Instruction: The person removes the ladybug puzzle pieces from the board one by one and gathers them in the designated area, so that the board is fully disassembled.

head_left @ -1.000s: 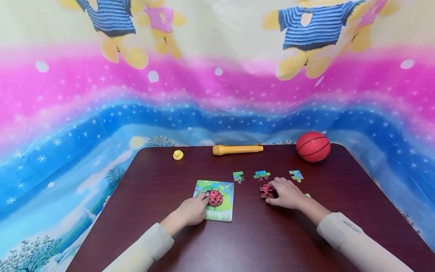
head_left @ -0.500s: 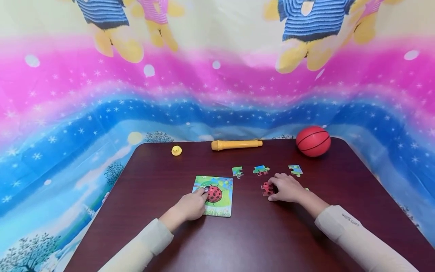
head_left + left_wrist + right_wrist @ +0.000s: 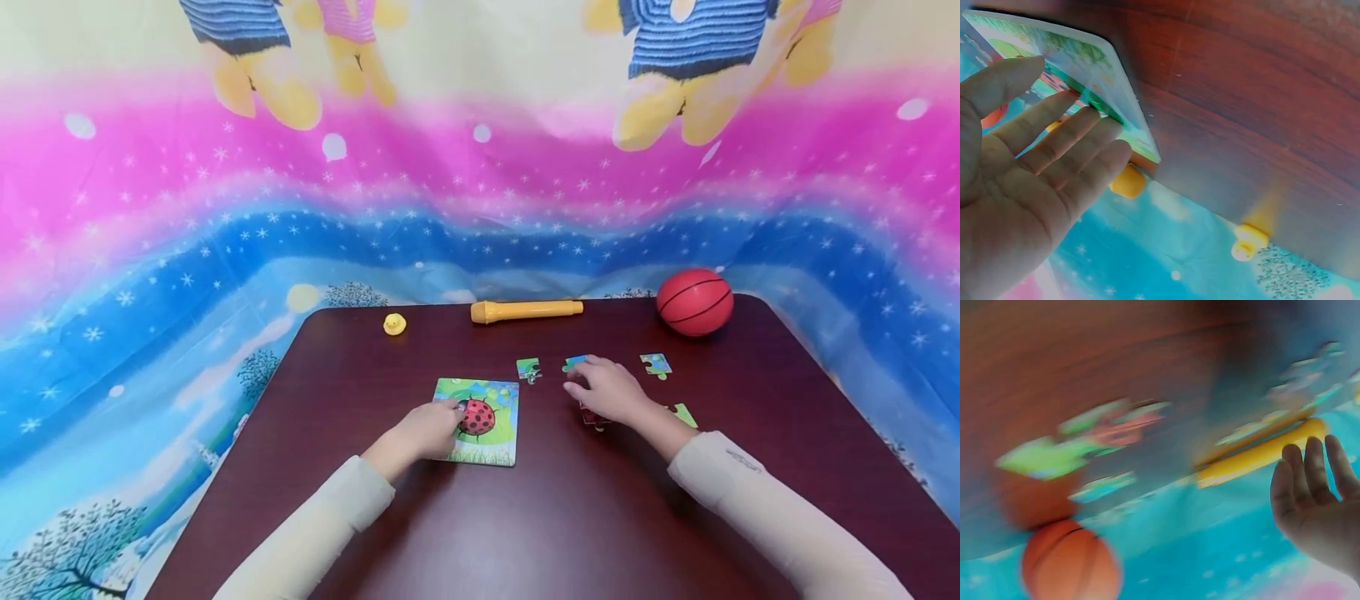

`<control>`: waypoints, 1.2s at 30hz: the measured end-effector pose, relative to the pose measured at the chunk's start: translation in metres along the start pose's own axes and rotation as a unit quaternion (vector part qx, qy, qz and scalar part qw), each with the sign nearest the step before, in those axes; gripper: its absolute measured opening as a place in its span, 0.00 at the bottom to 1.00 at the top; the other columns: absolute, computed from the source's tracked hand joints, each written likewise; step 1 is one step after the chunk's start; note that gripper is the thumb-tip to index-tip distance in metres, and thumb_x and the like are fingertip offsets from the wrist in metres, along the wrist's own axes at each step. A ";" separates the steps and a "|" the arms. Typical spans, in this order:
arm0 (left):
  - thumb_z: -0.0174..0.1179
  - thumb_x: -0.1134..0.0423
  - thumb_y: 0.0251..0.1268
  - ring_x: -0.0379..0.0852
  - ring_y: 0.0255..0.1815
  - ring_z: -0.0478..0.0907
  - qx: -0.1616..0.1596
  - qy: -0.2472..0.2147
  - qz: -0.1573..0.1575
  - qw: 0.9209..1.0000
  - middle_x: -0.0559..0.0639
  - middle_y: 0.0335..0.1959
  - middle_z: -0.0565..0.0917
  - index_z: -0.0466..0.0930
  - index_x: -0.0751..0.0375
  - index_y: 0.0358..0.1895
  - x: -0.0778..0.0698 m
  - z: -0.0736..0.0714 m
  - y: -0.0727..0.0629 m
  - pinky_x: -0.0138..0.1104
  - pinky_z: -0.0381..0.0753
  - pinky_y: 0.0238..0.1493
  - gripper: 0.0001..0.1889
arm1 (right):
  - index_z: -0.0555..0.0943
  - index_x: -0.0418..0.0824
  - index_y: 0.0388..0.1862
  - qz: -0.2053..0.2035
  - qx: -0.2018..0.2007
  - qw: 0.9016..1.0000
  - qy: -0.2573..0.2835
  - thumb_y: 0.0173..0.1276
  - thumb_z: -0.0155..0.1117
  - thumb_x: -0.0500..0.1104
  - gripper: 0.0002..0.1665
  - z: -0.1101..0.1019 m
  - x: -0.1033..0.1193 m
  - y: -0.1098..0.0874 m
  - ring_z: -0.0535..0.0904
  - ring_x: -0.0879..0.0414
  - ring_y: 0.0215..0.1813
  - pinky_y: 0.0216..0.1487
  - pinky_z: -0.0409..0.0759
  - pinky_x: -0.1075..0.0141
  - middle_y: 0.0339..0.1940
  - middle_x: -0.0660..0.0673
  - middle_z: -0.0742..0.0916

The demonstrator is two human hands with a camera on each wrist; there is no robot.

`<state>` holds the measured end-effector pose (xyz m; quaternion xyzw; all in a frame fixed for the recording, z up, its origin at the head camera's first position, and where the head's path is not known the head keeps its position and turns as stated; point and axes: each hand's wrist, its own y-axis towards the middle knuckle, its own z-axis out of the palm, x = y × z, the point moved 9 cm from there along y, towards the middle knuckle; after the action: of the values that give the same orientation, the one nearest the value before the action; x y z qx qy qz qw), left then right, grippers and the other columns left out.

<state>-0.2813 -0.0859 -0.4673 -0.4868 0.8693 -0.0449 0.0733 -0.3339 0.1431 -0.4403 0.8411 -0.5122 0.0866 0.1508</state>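
Note:
My left hand [image 3: 429, 427] rests at the left side of a square ladybug picture board [image 3: 491, 452]. Its fingers are loosely extended over the picture in the left wrist view, with the thumb apart. My right hand [image 3: 609, 390] hovers among loose jigsaw pieces, fingers lightly bent and nothing gripped. Below it lies a red spotted puzzle piece [image 3: 592, 419], partly covered by the hand. Just past the fingertips a blue-green puzzle piece [image 3: 574, 362] is half hidden. The right wrist view is blurred by motion, but the right hand [image 3: 1319, 500] shows straight fingers there.
More puzzle pieces lie about: one with a green corner [image 3: 528, 367], a blue one [image 3: 656, 363], and a light green one [image 3: 684, 415] by the right wrist. Along the back edge are a yellow duck [image 3: 394, 324], a yellow toy microphone [image 3: 527, 311] and a red ball [image 3: 695, 302].
My right hand has let go of the red spotted piece and moved up and left toward the blue-green piece. The left hand stays at the board. The head view has tilted slightly down.

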 end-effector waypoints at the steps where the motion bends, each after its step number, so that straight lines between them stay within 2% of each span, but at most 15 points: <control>1: 0.58 0.67 0.55 0.51 0.54 0.75 -0.002 -0.010 -0.001 1.000 0.57 0.56 0.76 0.77 0.63 0.57 0.003 -0.002 0.002 0.42 0.78 0.48 0.23 | 0.84 0.45 0.43 -0.011 -0.010 1.000 -0.003 0.65 0.63 0.50 0.13 0.000 0.011 0.006 0.79 0.51 0.45 0.45 0.76 0.52 0.41 0.48 0.83; 5: 0.66 0.58 0.56 0.52 0.56 0.73 -0.020 -0.029 -0.021 0.999 0.57 0.59 0.72 0.76 0.62 0.59 0.021 -0.008 0.005 0.44 0.76 0.52 0.26 | 0.86 0.47 0.38 -0.071 -0.028 0.997 -0.018 0.62 0.66 0.48 0.09 0.006 0.059 0.026 0.77 0.55 0.37 0.39 0.77 0.58 0.34 0.52 0.83; 8: 0.68 0.49 0.53 0.55 0.62 0.69 -0.020 -0.023 -0.044 0.999 0.56 0.64 0.70 0.73 0.62 0.62 0.034 -0.008 0.004 0.47 0.73 0.57 0.34 | 0.87 0.47 0.38 -0.102 -0.006 0.994 -0.026 0.63 0.65 0.48 0.09 0.021 0.090 0.038 0.74 0.58 0.32 0.33 0.74 0.62 0.31 0.53 0.82; 11: 0.66 0.44 0.54 0.55 0.66 0.66 0.000 -0.014 -0.053 0.999 0.56 0.67 0.68 0.71 0.62 0.64 0.041 -0.002 0.003 0.49 0.71 0.58 0.37 | 0.87 0.48 0.41 -0.097 0.032 0.994 -0.035 0.66 0.62 0.49 0.11 0.042 0.108 0.049 0.72 0.59 0.30 0.31 0.71 0.64 0.31 0.53 0.81; 16: 0.64 0.43 0.56 0.54 0.70 0.61 0.019 -0.018 -0.053 0.998 0.55 0.68 0.67 0.70 0.61 0.65 0.043 0.005 0.003 0.50 0.70 0.59 0.37 | 0.84 0.48 0.51 -0.059 0.090 0.992 -0.072 0.66 0.59 0.56 0.20 0.072 0.125 0.064 0.75 0.54 0.39 0.38 0.75 0.59 0.40 0.49 0.81; 19: 0.64 0.42 0.55 0.54 0.72 0.57 0.021 -0.023 -0.072 0.997 0.56 0.71 0.63 0.67 0.63 0.67 0.049 0.007 0.002 0.51 0.68 0.60 0.40 | 0.81 0.48 0.55 -0.046 0.120 0.987 -0.094 0.63 0.59 0.63 0.28 0.084 0.133 0.071 0.74 0.52 0.43 0.43 0.74 0.57 0.44 0.47 0.80; 22: 0.63 0.40 0.54 0.55 0.73 0.55 0.026 -0.036 -0.096 0.994 0.58 0.72 0.59 0.64 0.66 0.68 0.057 0.009 0.001 0.52 0.67 0.61 0.44 | 0.80 0.48 0.56 -0.045 0.141 0.982 -0.114 0.60 0.61 0.66 0.32 0.091 0.140 0.073 0.72 0.53 0.44 0.44 0.72 0.58 0.43 0.47 0.78; 27: 0.60 0.37 0.56 0.54 0.74 0.53 0.046 -0.047 -0.108 0.992 0.56 0.74 0.54 0.59 0.63 0.71 0.066 0.016 -0.004 0.54 0.67 0.61 0.45 | 0.81 0.47 0.55 -0.057 0.148 0.981 -0.111 0.58 0.65 0.63 0.31 0.095 0.151 0.071 0.70 0.54 0.41 0.40 0.70 0.60 0.38 0.48 0.76; 33: 0.57 0.37 0.58 0.54 0.74 0.51 0.056 -0.041 -0.097 0.993 0.53 0.75 0.52 0.56 0.54 0.73 0.069 0.019 -0.014 0.58 0.63 0.62 0.43 | 0.78 0.49 0.58 -0.072 0.143 0.981 -0.106 0.60 0.64 0.62 0.31 0.100 0.161 0.067 0.70 0.54 0.42 0.42 0.72 0.60 0.41 0.48 0.77; 36: 0.57 0.36 0.57 0.54 0.75 0.50 0.058 -0.036 -0.100 0.993 0.52 0.75 0.52 0.56 0.53 0.73 0.072 0.019 -0.020 0.58 0.59 0.64 0.43 | 0.79 0.51 0.56 -0.085 0.141 0.982 -0.094 0.60 0.65 0.60 0.27 0.102 0.170 0.067 0.70 0.55 0.42 0.42 0.73 0.60 0.42 0.49 0.77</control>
<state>-0.2987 -0.1582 -0.4890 -0.5673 0.8091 -0.0850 0.1277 -0.3158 -0.0623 -0.4739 0.8988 -0.4332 0.0655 -0.0107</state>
